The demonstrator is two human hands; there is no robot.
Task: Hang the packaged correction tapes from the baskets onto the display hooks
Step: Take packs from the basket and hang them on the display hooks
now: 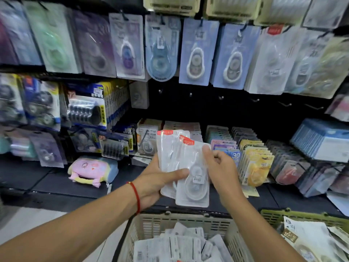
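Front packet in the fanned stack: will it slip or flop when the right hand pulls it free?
Probably slippery: the front packet looks like glossy clear plastic, lying loose against the other packets that the left hand grips. Likely fairly stiff, since it stands flat, unbent. Probably light: the right hand touches only its edge.

Dark display wall (217, 108), rows of hanging stationery packs above. Black shelf (62, 183) below it, stock stood in rows; pastel plush pencil case (92, 170) lying there. Pale floor (28, 220) lower left.
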